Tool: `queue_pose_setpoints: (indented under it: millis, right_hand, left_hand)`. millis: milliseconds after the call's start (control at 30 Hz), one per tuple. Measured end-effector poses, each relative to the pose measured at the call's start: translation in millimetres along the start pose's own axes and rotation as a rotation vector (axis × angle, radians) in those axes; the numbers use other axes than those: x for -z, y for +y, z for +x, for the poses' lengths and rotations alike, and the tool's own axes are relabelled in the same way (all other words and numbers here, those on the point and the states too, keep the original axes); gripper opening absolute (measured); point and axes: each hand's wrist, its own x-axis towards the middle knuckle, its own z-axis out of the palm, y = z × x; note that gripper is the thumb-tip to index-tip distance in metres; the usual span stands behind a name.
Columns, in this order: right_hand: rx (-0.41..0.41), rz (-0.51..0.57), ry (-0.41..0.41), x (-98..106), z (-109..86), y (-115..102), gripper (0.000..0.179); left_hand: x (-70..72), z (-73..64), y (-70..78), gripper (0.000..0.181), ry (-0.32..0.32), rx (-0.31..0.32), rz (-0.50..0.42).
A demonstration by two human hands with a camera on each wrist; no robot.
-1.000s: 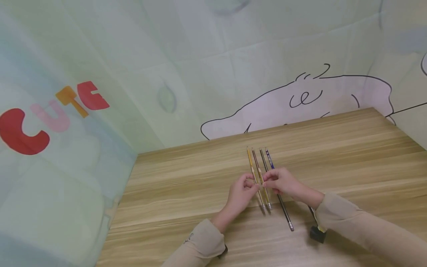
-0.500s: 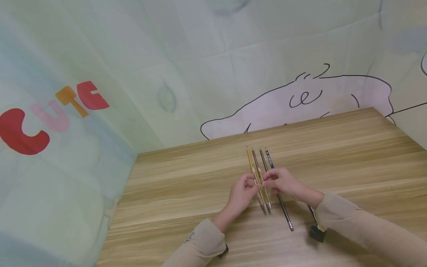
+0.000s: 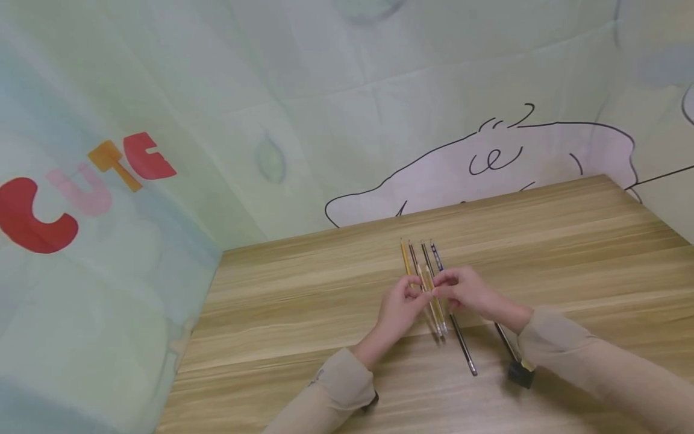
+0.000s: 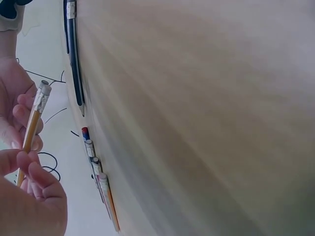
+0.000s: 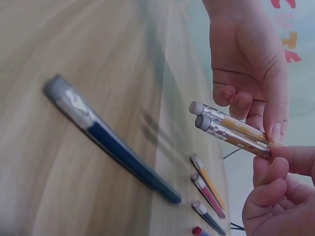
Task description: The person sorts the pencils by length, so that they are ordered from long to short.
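Observation:
Two yellow pencils, a left one (image 3: 434, 318) and a right one (image 3: 441, 314), are held off the table with erasers towards me. My left hand (image 3: 398, 305) and right hand (image 3: 470, 293) pinch them between thumbs and fingers, fingertips meeting. The right wrist view has the two pencils (image 5: 227, 124) side by side, touching or nearly so. One held pencil (image 4: 32, 128) shows in the left wrist view. Behind the hands lie a yellow pencil (image 3: 405, 256), a dark red pencil (image 3: 414, 253), a black pencil (image 3: 426, 254) and a blue patterned pencil (image 3: 437, 256).
A dark pencil (image 3: 463, 345) lies on the wood-grain table (image 3: 282, 313), nearer me, below the right hand. Another dark pencil (image 3: 506, 340) shows partly under the right wrist. A printed cloth (image 3: 271, 108) hangs behind the table.
Both hands have shifted slightly right with the two yellow pencils. The pencils, spread a little apart before, are now closer together, and their tips sit slightly farther from me.

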Motion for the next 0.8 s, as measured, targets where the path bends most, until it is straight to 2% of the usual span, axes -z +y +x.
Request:
queue_pose_setpoints:
  millis: [300, 800]
  right_hand:
    - [-0.015, -0.039, 0.02, 20.8, 1.4, -4.6, 0.026]
    - [-0.052, -0.086, 0.069, 52.3, 9.9, -3.4, 0.035]
  left_hand:
    - [-8.2, 14.3, 9.8, 0.033, 0.012, 0.002, -0.005]
    - [-28.4, 49.6, 22.7, 0.032, 0.069, 0.084, 0.003]
